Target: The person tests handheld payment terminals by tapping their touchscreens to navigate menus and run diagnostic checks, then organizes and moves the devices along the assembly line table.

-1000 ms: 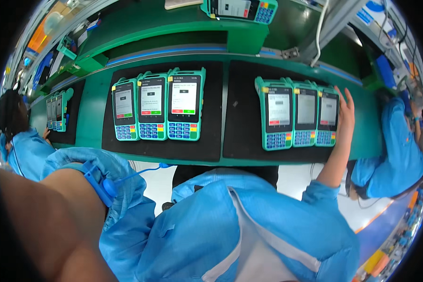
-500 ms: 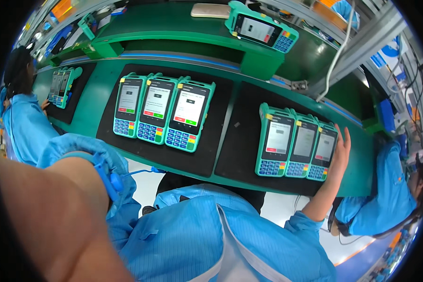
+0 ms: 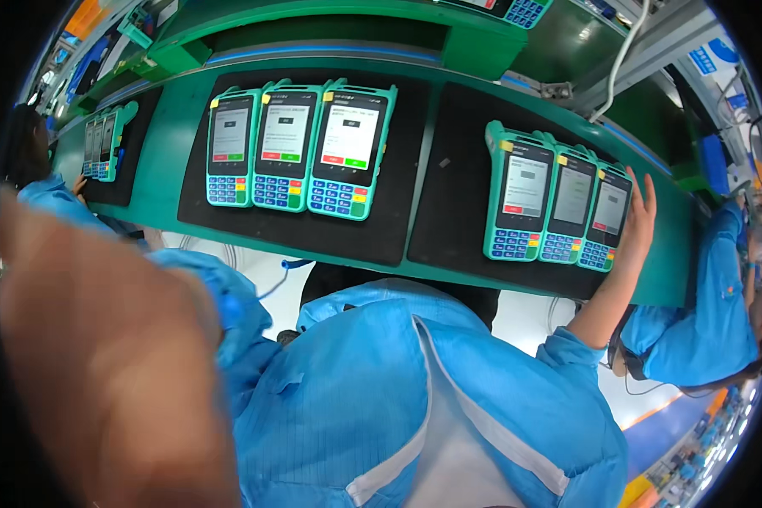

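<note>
My right hand (image 3: 638, 222) rests along the right side of the rightmost card payment terminal (image 3: 609, 207) of a row of three. Its visible fingers are stretched out and partly spread; the palm side is hidden by the device. The other two terminals, the middle one (image 3: 571, 194) and the left one (image 3: 525, 191), lie side by side against it on a black mat (image 3: 449, 203). All have green cases, lit screens and blue keypads. My left hand (image 3: 114, 356) looms very close at the left, smeared, with its fingers not discernible.
Three more terminals (image 3: 284, 127) lie on a second black mat (image 3: 313, 233) to the left. A green shelf (image 3: 339, 38) runs along the back, carrying another terminal (image 3: 525, 12). A white cable (image 3: 622, 63) hangs at the right. Blue-sleeved people (image 3: 711, 305) sit on both sides.
My view has shifted, so the bench and terminals appear higher in the picture. My left hand and forearm have moved and are more blurred. The right hand stays beside the right row.
</note>
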Motion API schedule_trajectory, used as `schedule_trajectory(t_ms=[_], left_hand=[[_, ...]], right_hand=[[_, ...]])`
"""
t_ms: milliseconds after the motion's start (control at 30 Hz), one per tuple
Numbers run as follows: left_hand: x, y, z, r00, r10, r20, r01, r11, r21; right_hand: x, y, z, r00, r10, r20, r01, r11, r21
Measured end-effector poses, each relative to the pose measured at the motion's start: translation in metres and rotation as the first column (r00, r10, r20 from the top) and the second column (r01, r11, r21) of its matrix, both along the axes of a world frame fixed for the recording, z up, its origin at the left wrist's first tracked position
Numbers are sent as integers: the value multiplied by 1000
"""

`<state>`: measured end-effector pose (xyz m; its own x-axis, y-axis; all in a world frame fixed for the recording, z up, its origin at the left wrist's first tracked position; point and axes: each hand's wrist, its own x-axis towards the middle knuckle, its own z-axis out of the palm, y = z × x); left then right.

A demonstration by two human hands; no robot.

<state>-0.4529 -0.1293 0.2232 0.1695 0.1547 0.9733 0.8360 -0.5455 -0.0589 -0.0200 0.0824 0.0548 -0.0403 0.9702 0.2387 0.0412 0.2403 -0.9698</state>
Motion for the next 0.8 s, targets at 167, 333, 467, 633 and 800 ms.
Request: schedule_trajectory(t_ms=[167,333,467,633,800], left_hand=[[6,29,-100,958,285,-36,-261,811,-524],[11,28,-166,930,359,-85,-332,714,-616],[12,29,-180,906,388,-169,-391,619,-681],[3,25,-183,903,410,-129,-384,634,-671],[-17,13,-187,835,548,-46,-454,639,-621]], right_hand=[[4,4,-3,998,-19,62,19,1000,2],[14,12,-11,994,-27,108,30,999,-24],[27,19,-17,987,-8,162,3,1000,30],[35,21,-22,989,40,145,-44,999,27],[34,22,-20,998,28,55,-28,1000,-3]])
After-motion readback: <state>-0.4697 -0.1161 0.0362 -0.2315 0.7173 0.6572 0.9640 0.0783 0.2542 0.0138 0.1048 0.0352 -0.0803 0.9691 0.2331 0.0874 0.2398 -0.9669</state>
